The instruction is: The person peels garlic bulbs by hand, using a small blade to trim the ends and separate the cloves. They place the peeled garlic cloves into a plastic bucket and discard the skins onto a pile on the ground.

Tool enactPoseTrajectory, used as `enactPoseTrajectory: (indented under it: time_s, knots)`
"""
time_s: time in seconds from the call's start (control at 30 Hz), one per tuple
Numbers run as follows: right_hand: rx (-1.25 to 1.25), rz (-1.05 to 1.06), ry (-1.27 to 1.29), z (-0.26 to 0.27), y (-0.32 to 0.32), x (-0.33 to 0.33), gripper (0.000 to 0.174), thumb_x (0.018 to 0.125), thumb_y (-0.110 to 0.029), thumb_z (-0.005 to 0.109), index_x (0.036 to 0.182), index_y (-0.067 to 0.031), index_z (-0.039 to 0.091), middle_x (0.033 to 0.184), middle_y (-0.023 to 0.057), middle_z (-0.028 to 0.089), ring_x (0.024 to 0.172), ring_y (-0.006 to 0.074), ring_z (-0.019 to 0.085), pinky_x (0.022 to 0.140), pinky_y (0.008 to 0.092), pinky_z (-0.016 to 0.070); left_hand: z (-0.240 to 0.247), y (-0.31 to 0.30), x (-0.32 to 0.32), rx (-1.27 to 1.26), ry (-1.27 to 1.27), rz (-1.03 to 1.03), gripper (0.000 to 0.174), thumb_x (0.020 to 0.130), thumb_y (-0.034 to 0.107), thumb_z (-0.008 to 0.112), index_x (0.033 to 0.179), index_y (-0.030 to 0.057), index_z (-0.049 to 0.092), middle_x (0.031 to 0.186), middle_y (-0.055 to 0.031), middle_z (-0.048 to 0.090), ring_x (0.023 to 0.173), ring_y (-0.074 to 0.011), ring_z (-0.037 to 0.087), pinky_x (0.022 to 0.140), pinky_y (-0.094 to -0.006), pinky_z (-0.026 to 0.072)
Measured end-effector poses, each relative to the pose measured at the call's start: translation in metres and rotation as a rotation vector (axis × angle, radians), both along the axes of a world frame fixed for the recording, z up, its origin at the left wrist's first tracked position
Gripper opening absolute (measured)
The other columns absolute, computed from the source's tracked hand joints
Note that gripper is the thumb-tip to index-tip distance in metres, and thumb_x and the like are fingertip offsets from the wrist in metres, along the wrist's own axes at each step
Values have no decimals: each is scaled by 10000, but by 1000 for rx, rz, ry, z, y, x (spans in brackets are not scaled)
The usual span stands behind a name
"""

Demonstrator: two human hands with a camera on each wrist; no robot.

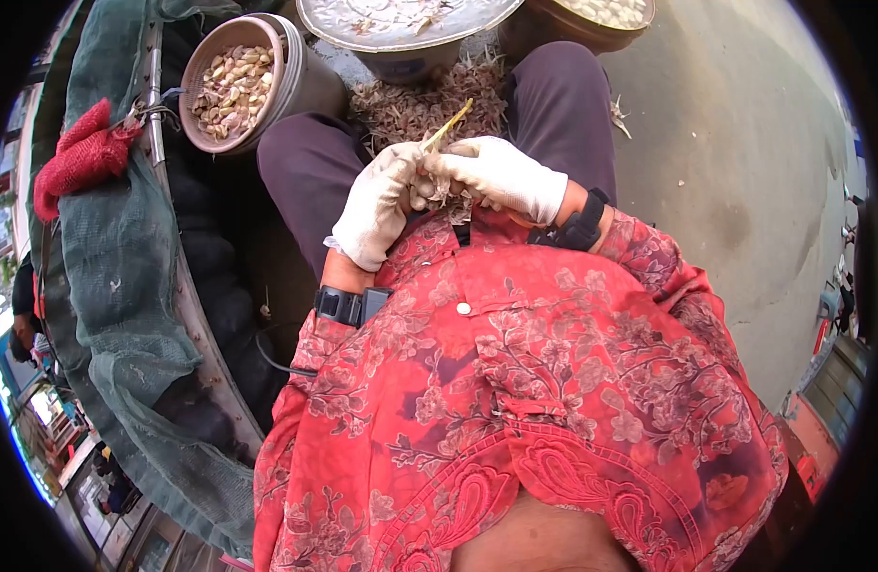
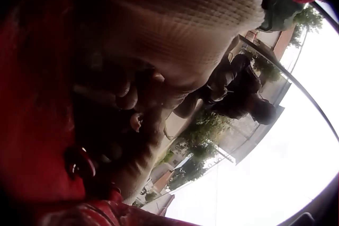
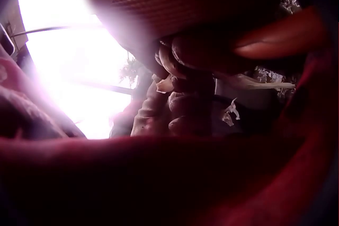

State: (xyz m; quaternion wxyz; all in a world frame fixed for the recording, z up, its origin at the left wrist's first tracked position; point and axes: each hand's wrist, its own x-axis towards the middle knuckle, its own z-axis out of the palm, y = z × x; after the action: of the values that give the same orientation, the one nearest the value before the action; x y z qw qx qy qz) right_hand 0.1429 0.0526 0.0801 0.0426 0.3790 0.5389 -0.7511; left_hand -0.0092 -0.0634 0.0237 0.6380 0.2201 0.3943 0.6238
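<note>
Both hands meet over the lap around a garlic bulb, whose pale yellow-green stalk [image 1: 448, 124] sticks up between them in the head view. The white-gloved left hand [image 1: 374, 205] grips it from one side with curled fingers. From the other side the right hand [image 1: 506, 179], in a matching glove, pinches it. Papery garlic skin [image 1: 453, 208] hangs below the fingers. Most of the bulb is hidden by the gloves. In the dark right wrist view, curled fingers [image 3: 185, 112] show close to a pale stalk [image 3: 265, 84]. The left wrist view shows the left glove [image 2: 175, 40] in shadow.
Beyond the knees lies a heap of garlic skins [image 1: 429, 100]. A tub of peeled cloves [image 1: 231, 93] stands at the left, a wide basin [image 1: 410, 43] ahead, and another bowl of cloves [image 1: 606, 11] at the right. Green netting [image 1: 124, 286] runs along the left side.
</note>
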Motion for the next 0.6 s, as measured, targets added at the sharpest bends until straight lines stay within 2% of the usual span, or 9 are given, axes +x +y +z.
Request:
enactPoseTrajectory:
  time_s: [0.1,0.23,0.3,0.33,0.37,0.43,0.5,0.57,0.6]
  knots:
    - [-19,-2,55,6,-1,-3,321,920,-366,617,823,-61,637,719,-22,588,643,47,509,557,198,384,-1,1,-2,-19,3,-60,373,983,367,494,1135,39,583,884,19,598,726,-61,504,614,-198,388]
    - [-11,-41,134,-21,-4,-5,334,924,-358,608,838,-38,648,731,-10,610,671,63,541,590,209,422,-5,3,1,-47,-130,-21,299,1008,346,461,1021,75,585,884,11,603,725,-71,530,612,-215,415]
    - [295,107,226,-22,-5,-6,301,912,-316,571,832,-46,675,743,1,650,644,84,562,568,273,445,-9,5,1,-61,-157,53,289,1014,347,448,997,80,558,943,-27,620,780,-98,577,653,-231,456]
    - [515,218,82,-18,-8,-6,341,901,-358,566,840,-40,671,727,47,657,659,141,610,620,322,479,-16,7,1,-73,-164,108,291,1014,353,446,994,79,542,987,-50,627,820,-117,601,683,-242,478]
    - [510,315,3,-10,-9,-4,380,885,-406,565,832,-45,671,690,81,644,630,180,615,627,328,481,-26,7,-10,56,-223,-34,282,1016,350,437,982,81,514,1075,-98,619,912,-156,618,750,-274,501]
    - [546,333,9,-10,-10,-3,408,874,-429,560,833,-36,663,652,92,627,613,205,614,622,331,483,-13,10,-1,29,-201,100,281,1020,347,426,961,85,508,1099,-108,610,914,-163,615,763,-276,499]
    - [463,361,-13,-10,-8,-2,377,873,-396,578,849,-29,658,658,79,618,605,176,600,609,322,480,-8,12,0,3,-188,168,276,1021,349,421,952,96,507,1040,-76,609,880,-148,609,712,-265,479]
    - [344,264,38,-8,-5,-1,352,868,-359,608,869,-10,656,677,72,615,607,146,583,607,312,476,-6,10,-7,20,-287,71,269,1020,349,422,935,108,505,981,-43,595,829,-130,587,644,-263,437]
    - [412,233,54,-4,-4,-1,340,864,-326,627,878,12,651,686,67,608,617,125,569,610,305,472,0,9,-7,-46,-224,75,260,1019,343,426,914,117,501,943,-24,580,751,-119,544,599,-257,392]
